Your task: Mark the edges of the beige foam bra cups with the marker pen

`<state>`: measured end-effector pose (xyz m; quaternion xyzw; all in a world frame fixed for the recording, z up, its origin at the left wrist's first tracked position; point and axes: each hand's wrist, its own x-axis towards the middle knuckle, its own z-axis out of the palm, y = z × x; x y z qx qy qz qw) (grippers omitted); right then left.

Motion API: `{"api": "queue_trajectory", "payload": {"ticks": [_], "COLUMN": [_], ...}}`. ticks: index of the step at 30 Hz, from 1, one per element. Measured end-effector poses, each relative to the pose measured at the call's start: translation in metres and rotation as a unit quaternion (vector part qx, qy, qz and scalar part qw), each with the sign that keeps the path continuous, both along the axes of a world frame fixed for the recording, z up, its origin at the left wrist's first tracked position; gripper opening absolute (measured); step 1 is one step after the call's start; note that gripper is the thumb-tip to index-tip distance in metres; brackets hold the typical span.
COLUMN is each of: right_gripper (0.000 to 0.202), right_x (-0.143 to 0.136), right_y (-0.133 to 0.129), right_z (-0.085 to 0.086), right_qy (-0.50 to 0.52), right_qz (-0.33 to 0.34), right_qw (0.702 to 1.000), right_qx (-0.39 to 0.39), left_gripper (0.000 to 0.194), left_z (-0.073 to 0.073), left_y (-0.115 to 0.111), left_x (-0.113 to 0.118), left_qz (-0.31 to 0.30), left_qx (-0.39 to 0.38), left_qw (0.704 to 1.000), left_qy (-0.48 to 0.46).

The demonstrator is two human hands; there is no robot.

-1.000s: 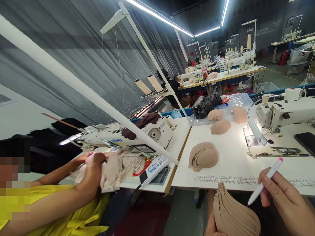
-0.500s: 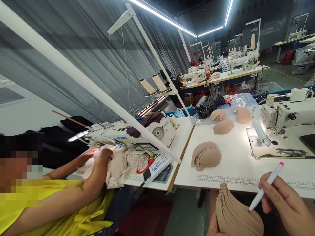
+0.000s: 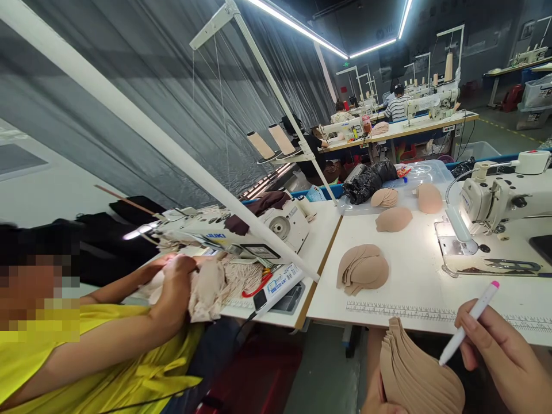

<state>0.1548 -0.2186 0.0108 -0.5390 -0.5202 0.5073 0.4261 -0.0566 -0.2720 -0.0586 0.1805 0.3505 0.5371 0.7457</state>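
Note:
In my right hand (image 3: 495, 345) is a white marker pen (image 3: 470, 322) with a pink end, pinched between thumb and fingers. Its lower tip meets, or nearly meets, the upper edge of a fanned stack of beige fabric cups (image 3: 418, 374). My left hand (image 3: 377, 397) grips that stack from the left and below, at the bottom of the view, with most of its fingers hidden. Beyond the stack, a second pile of beige cups (image 3: 362, 267) lies on the white sewing table (image 3: 319, 310), behind a printed ruler strip (image 3: 401, 311).
To the right stands a sewing machine (image 3: 495, 201), with thread snips (image 3: 513, 264) beside it. More cup pieces (image 3: 393, 219) lie near a clear plastic lid (image 3: 431, 169) and a black plastic bundle (image 3: 371, 181). At left, a co-worker in yellow (image 3: 129, 345) handles fabric at another machine.
The view has shifted slightly, so the scene sits a little to the right. The pen tip stays by the stack's edge, and both hands keep their hold.

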Motion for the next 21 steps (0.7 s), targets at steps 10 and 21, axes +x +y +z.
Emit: {"api": "queue_trajectory", "payload": {"ticks": [10, 21], "right_gripper": [0.05, 0.051], "right_x": [-0.001, -0.002], "right_y": [-0.003, -0.007], "right_z": [0.005, 0.008], "right_qy": [0.094, 0.059], "right_qz": [-0.007, -0.012], "right_qw": [0.995, 0.998], "right_qx": [-0.031, -0.014], "left_gripper": [0.124, 0.116], "left_z": [0.015, 0.026], "left_y": [0.009, 0.015], "left_x": [0.002, 0.016], "left_qz": [-0.107, -0.066], "left_qx": [0.052, 0.058], "left_qw": [0.992, 0.995], "left_qy": [-0.047, -0.05]}}
